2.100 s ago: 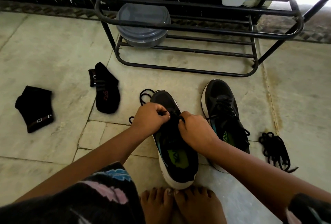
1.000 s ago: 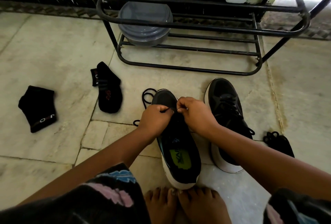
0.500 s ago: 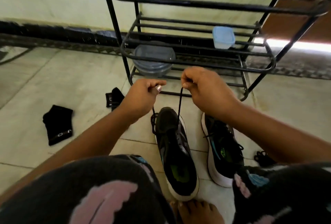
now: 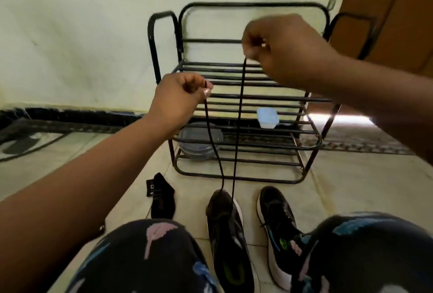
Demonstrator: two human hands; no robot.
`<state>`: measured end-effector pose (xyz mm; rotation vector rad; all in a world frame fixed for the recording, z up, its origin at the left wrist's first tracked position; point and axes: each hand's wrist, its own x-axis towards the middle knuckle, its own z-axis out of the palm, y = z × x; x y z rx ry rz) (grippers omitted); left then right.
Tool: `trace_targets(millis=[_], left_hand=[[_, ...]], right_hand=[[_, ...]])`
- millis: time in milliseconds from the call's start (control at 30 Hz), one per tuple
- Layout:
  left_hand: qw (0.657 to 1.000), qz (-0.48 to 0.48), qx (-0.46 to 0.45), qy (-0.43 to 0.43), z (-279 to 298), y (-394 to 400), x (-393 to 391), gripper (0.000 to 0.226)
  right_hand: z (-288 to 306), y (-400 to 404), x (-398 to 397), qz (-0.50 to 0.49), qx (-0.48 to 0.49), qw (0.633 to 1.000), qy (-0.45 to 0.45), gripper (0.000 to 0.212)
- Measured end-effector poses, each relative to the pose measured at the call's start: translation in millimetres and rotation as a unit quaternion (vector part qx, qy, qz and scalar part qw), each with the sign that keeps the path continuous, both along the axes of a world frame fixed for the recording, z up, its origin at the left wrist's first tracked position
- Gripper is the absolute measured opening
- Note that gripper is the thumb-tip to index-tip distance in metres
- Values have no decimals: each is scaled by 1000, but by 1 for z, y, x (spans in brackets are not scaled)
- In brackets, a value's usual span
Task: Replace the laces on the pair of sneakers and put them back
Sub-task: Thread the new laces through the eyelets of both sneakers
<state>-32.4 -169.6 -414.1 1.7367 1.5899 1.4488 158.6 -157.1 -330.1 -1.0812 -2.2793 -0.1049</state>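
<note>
Nearest the camera, 2 knees in dark patterned fabric (image 4: pixel 140 257) fill the bottom of the view, and between them 2 black mesh sneakers with white soles are seen on the pale stone floor (image 4: pixel 351 187). The left sneaker (image 4: pixel 228 234) is the one being worked on: a thin black lace (image 4: pixel 236 128) is threaded near its toe, and both ends are drawn up taut from it. The right sneaker (image 4: pixel 278 227) stands just beside it and appears to be laced already, though motion blur leaves this uncertain. A black ankle sock (image 4: pixel 161 199) lies to the left of the sneakers. Higher up, 1 lace end is pinched by the left hand (image 4: pixel 178 100) between thumb and curled fingers, and the other end is pinched in the same way by the right hand (image 4: pixel 281 46), which is held higher. Behind the hands, a black metal tube shoe rack (image 4: pixel 311 145) is set against the wall, with a round grey lidded tub (image 4: pixel 199 140) and a small pale blue plastic box (image 4: pixel 267 118) on its shelves. The ends appear to be levelled, so lacing is judged barely begun. If the uneven heights are kept, 1 end may be left short for tying; too hard a pull could lift or tip the unheld sneaker, or draw 1 end out.
</note>
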Motion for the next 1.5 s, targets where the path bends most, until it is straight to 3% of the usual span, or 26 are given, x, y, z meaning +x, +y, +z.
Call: trace_targets(millis=[100, 167, 367, 533, 767, 1133, 1267, 1367, 1500], left_hand=[[1000, 8, 15, 12, 21, -5, 7, 11], [999, 14, 27, 11, 31, -7, 13, 12], [997, 29, 75, -13, 67, -14, 33, 14], [988, 42, 118, -85, 101, -14, 39, 22], [995, -13, 48, -81, 85, -17, 55, 18], [993, -46, 50, -91, 75, -17, 66, 21], [993, -47, 66, -85, 72, -20, 65, 23], [994, -38, 67, -74, 69, -22, 61, 27], [994, -38, 69, -72, 66, -24, 58, 32]], right_hand=[[38, -9, 7, -16, 40, 998, 35, 17], [48, -11, 6, -15, 23, 1000, 3, 15], [44, -16, 2, -36, -28, 998, -47, 17], [38, -16, 5, -54, -53, 995, -63, 18], [54, -13, 9, -75, -28, 997, -12, 15], [40, -4, 3, -64, -41, 997, -2, 12], [37, -7, 3, -16, -130, 986, 107, 7], [32, -11, 6, 12, -229, 949, 217, 4], [19, -12, 4, 34, -299, 910, 286, 4]])
